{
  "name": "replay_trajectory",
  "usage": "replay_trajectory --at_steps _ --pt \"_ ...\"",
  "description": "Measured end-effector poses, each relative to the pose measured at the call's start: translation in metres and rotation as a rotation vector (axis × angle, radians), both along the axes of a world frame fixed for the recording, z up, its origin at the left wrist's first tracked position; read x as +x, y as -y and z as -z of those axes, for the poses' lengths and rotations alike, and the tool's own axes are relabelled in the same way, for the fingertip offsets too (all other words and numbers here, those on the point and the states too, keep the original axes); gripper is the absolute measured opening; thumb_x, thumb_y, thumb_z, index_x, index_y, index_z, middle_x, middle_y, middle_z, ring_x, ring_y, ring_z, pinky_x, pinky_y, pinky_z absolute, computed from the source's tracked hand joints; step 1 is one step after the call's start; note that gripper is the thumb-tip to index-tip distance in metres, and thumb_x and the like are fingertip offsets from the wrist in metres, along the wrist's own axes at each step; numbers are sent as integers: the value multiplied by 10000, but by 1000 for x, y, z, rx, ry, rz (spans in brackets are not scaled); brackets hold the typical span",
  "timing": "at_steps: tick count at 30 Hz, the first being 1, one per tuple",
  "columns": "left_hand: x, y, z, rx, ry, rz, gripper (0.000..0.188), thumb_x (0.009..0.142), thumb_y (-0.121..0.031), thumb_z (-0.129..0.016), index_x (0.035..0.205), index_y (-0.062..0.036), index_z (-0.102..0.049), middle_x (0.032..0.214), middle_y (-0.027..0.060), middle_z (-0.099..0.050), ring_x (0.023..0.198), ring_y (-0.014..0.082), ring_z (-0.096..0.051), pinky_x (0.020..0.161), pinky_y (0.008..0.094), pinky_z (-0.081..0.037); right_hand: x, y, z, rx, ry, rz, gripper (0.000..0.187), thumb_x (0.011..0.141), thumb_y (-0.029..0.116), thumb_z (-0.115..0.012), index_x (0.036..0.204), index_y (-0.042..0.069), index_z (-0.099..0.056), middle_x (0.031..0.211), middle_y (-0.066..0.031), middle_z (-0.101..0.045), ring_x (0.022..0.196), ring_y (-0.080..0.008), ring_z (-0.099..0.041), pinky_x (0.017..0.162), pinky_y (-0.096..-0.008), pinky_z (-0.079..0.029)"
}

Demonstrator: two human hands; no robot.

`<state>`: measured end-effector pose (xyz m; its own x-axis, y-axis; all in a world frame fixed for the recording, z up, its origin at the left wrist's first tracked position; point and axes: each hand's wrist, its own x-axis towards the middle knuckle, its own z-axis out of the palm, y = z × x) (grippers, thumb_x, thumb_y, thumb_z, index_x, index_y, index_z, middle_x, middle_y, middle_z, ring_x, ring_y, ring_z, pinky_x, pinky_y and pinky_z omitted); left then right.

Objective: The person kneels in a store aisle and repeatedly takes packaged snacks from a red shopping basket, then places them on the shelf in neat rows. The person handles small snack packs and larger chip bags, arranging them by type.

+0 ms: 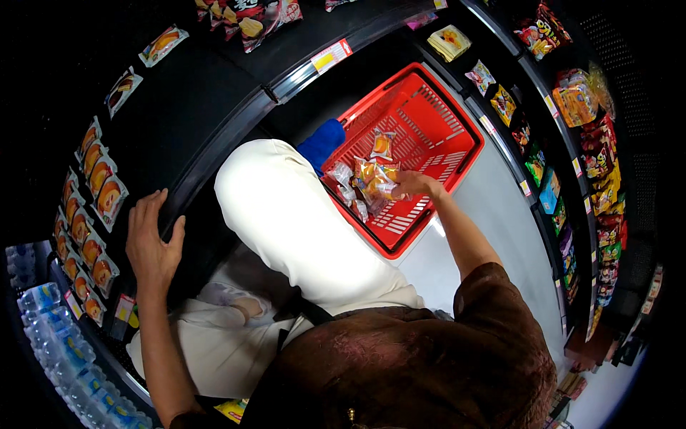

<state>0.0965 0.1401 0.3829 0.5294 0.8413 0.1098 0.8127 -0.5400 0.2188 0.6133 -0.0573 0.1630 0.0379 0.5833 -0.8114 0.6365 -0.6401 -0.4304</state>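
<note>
And here we are in the snack aisle, a person in white trousers [293,207] and a brown top [421,350] down low between the shelves! The right hand [420,184] is inside the red basket [389,252], fingers right up against a yellowish snack packet [374,176]; whether they're clamped on it, I can't tell from this spot. That packet lies in the basket, near its left side, and it has company: a small wrapped cake [382,145] just beyond it, and clear-and-white packets [344,179] just to its left. Over to the left hand [153,247], well apart from the right one: open, thumb spread wide from the fingers, at the front edge of the black shelf [207,107]; actual contact there is hard to judge. Close by on that shelf, look at them, wrapped round cakes [101,179] in neat slanting rows! Something blue [325,144] sits between the knee and the basket. The basket itself stands on the pale floor [493,214], with colourful snack bags [604,171] lining the shelving on the right, and down at the far left, clear bottles [61,350] packed tight together
</note>
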Motion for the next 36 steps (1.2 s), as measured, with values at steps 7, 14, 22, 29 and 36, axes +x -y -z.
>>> replay_trajectory --at_steps 7,14,22,29,36 --pt "7 8 -13 -60 11 -49 475 874 -142 -683 1324 -29 -577 1273 145 -599 1180 311 -561 1041 421 -448 -21 6 -82 280 -520 649 508 907 464 -615 1151 18 -627 945 -42 -657 758 -123 -561 617 -292 -448" --pt "-3 9 -14 29 214 7 376 925 -91 -636 1296 -40 -602 1267 140 -604 1172 289 -559 999 392 -467 -82 -41 -176 537 -731 709 477 939 421 -570 1162 0 -600 907 -109 -700 631 -145 -592 586 -270 -499" --pt "-1 35 -27 -647 836 52 331 956 -172 -641 1265 -54 -616 1109 105 -696 971 165 -667 857 302 -530 -216 -116 -262 721 -1181 310 719 909 367 -616 1438 -37 -344 1291 -355 -544 900 -302 -705 693 -353 -607" --pt "-13 43 -27 -917 1207 16 411 923 -256 -709 1206 8 -573 1021 66 -676 860 104 -663 733 240 -513 -325 -156 -261 804 -883 269 505 962 398 -640 1281 22 -532 1124 -64 -651 972 -123 -629 799 -268 -518" --pt "-56 33 -1 -876 1498 -300 430 913 -335 -726 1195 -44 -585 1056 71 -684 830 143 -690 674 245 -523 -389 -184 -240 883 -962 202 489 911 212 -721 1306 12 -513 1125 -97 -643 1044 -146 -595 938 -302 -470"
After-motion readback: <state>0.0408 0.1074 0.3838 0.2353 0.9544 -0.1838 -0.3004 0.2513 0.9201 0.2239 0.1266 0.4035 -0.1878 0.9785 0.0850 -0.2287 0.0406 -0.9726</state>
